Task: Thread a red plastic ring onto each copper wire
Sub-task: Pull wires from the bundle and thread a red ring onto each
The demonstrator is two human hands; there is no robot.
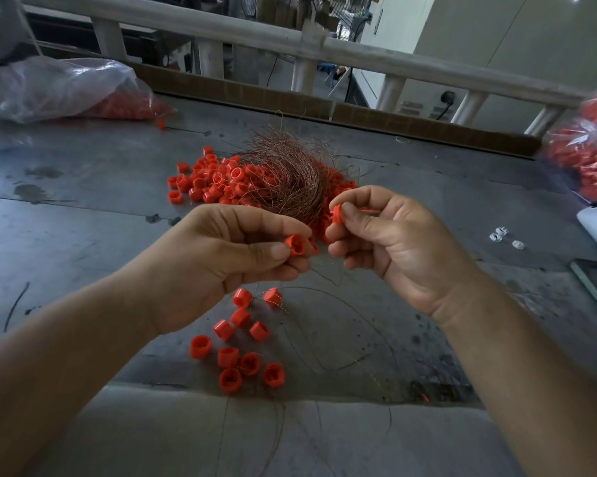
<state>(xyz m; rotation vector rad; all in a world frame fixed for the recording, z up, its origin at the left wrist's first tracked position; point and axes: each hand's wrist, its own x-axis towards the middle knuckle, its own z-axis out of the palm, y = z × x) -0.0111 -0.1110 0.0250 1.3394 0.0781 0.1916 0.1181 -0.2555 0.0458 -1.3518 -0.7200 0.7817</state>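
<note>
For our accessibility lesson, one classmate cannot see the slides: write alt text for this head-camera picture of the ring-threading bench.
The left hand pinches one red ring and the right hand another red ring above a grey table. Behind them a copper wire bundle lies among a pile of loose red rings; a few more rings lie nearer the person.

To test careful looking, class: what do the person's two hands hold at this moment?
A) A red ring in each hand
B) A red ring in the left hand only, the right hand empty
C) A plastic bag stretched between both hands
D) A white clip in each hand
A: the left hand pinches a red ring with thumb and fingers, and the right hand pinches a second red ring.
</note>
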